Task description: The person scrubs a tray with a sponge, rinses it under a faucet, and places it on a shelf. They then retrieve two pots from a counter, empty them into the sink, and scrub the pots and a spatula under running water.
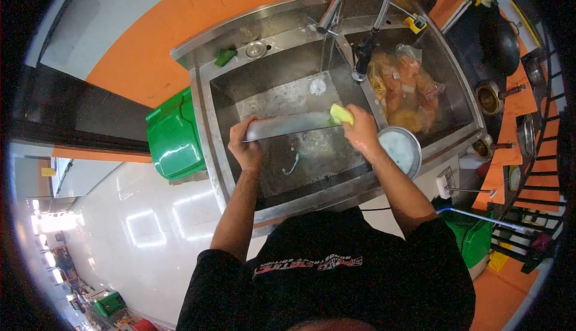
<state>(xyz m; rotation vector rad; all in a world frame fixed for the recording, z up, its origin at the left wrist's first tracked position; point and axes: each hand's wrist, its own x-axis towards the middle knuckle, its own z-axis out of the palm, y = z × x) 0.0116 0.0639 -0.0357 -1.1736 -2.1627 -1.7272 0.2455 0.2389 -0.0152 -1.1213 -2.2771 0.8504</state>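
A long flat metal piece (288, 125), wet and soapy-looking, is held over the left basin of a steel sink (217, 151). My left hand (245, 144) grips its left end. At the other end, my right hand (362, 132) is closed on a yellow sponge (342, 114) that touches the metal. Beside my right forearm, a round bowl of foamy liquid (398, 151) rests at the sink's front. Water runs from the faucet (329, 22) into the left basin, where a patch of white foam (317, 87) lies.
Plastic bags of orange-brown food (405, 88) fill part of the right basin. A green scrubber (225, 57) and a drain strainer (256, 49) lie on the back ledge. A green bin (175, 136) stands left of the sink; a wok (499, 43) is at the right.
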